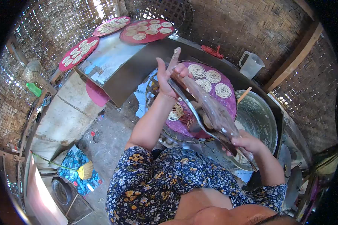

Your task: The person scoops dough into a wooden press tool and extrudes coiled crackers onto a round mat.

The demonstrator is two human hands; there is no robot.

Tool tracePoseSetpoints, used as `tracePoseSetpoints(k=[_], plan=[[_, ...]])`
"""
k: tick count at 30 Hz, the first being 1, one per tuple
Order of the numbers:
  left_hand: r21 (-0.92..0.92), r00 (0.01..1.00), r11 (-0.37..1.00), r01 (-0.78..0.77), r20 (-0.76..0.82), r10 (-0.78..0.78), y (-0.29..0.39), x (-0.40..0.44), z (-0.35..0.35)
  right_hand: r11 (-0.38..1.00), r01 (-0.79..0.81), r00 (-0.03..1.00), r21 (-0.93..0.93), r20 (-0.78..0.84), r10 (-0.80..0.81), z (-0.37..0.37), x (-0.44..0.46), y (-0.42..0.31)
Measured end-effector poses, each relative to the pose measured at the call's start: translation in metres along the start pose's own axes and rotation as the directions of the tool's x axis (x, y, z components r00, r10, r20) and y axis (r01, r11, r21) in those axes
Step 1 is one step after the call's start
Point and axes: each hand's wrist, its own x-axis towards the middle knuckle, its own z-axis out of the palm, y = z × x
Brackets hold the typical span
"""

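Observation:
A long two-handled wooden dough press [214,108], smeared with pale dough, slants across in front of my chest. My left hand [170,78] is at its upper end, with lower fingers curled round the handles while thumb and index finger stick out; dough clings to the index fingertip. Around the lower end, my right hand [248,142] is closed. Beneath the press lies a round tray with a pink-purple surface [229,105]. Coiled nests of pale dough strands [223,90] rest on it, and the press partly covers some of them.
To the right of the tray stands a large metal basin [264,116] with dough residue and a wooden handle [244,94]. A clear plastic jug [251,65] is behind it. Red trays [148,38] of coils sit at the back left, near a metal-sided box [127,71]. A broom [85,170] is lower left.

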Motion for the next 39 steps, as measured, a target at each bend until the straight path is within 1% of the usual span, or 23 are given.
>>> tracePoseSetpoints(k=[3,4,7,8,9,10,11,12,15,16,19,20,23,24,27,28,30,31,33,35,36,37,39], plan=[[-0.008,0.999,1.0,-0.025,0.043,0.026,-0.004,0.0,0.016,0.998,-0.038,0.997,-0.043,-0.066,0.035,-0.008,-0.024,-0.016],[-0.01,0.995,0.999,-0.048,0.091,0.048,-0.003,0.005,0.019,1.0,0.008,0.991,-0.029,-0.131,-0.012,-0.004,-0.026,-0.025],[-0.02,0.977,0.996,-0.082,0.195,0.084,0.013,0.018,0.041,0.981,0.091,0.975,-0.169,-0.184,-0.122,-0.001,-0.02,-0.036],[0.025,0.97,0.994,-0.11,0.223,0.102,0.019,0.02,0.048,0.963,0.133,0.964,-0.234,-0.195,-0.18,0.002,-0.016,-0.035],[-0.028,0.966,0.996,-0.086,0.242,0.09,0.024,0.021,0.052,0.966,0.111,0.971,-0.234,-0.18,-0.156,0.007,-0.015,-0.036],[-0.023,0.964,0.997,-0.072,0.253,0.076,0.028,0.019,0.055,0.968,0.092,0.978,-0.233,-0.162,-0.132,0.011,-0.015,-0.038],[-0.015,0.963,0.998,-0.06,0.262,0.062,0.029,0.016,0.057,0.97,0.073,0.984,-0.232,-0.139,-0.107,0.013,-0.015,-0.039],[-0.009,0.97,0.998,-0.055,0.238,0.055,0.028,0.012,0.058,0.968,0.013,0.989,-0.251,-0.136,-0.048,0.013,-0.019,-0.039],[-0.062,0.984,0.998,-0.004,0.178,0.015,0.018,-0.003,0.06,0.963,0.053,0.985,-0.263,-0.143,-0.093,0.014,-0.033,-0.033],[-0.058,0.986,0.998,-0.008,0.168,0.018,0.014,-0.005,0.061,0.957,0.106,0.974,-0.27,-0.166,-0.155,0.015,-0.039,-0.034],[-0.132,0.972,0.991,0.005,0.234,0.027,0.006,0.0,0.064,0.931,0.061,0.968,-0.36,-0.205,-0.142,0.012,-0.052,-0.048],[-0.14,0.958,0.99,0.002,0.285,0.038,0.007,0.005,0.066,0.918,0.078,0.956,-0.388,-0.233,-0.179,0.016,-0.053,-0.057],[-0.081,0.915,0.996,-0.021,0.399,0.052,0.017,0.019,0.072,0.897,0.153,0.924,-0.414,-0.263,-0.279,0.017,-0.044,-0.06],[-0.077,0.918,0.997,-0.025,0.394,0.053,0.022,0.019,0.074,0.901,0.082,0.944,-0.426,-0.258,-0.207,0.016,-0.042,-0.063],[-0.038,0.91,0.999,-0.02,0.414,0.034,0.036,0.016,0.084,0.885,0.232,0.924,-0.404,-0.192,-0.33,0.021,-0.028,-0.056],[-0.02,0.922,0.999,-0.027,0.385,0.033,0.039,0.012,0.086,0.893,0.232,0.93,-0.387,-0.18,-0.32,0.022,-0.027,-0.055],[-0.041,0.923,0.999,-0.012,0.384,0.026,0.039,0.002,0.087,0.908,0.229,0.943,-0.351,-0.152,-0.296,0.025,-0.026,-0.051],[-0.053,0.924,0.999,-0.005,0.382,0.025,0.038,-0.002,0.086,0.899,0.242,0.939,-0.365,-0.144,-0.311,0.024,-0.027,-0.048],[-0.012,0.949,1.0,-0.003,0.314,0.006,0.032,-0.01,0.086,0.881,0.263,0.933,-0.394,-0.127,-0.336,0.022,-0.033,-0.037],[0.046,0.971,0.999,-0.026,0.241,0.014,0.017,-0.013,0.086,0.911,0.222,0.947,-0.347,-0.147,-0.287,0.021,-0.041,-0.031],[0.04,0.977,0.999,-0.02,0.215,0.011,0.011,-0.013,0.084,0.922,0.207,0.95,-0.328,-0.16,-0.27,0.018,-0.046,-0.025],[0.042,0.977,0.999,-0.008,0.214,-0.001,0.005,-0.011,0.082,0.931,0.192,0.951,-0.309,-0.174,-0.254,0.017,-0.049,-0.021],[0.047,0.976,0.999,0.016,0.215,-0.026,-0.004,-0.006,0.079,0.928,0.207,0.936,-0.309,-0.214,-0.279,0.015,-0.054,-0.018]])
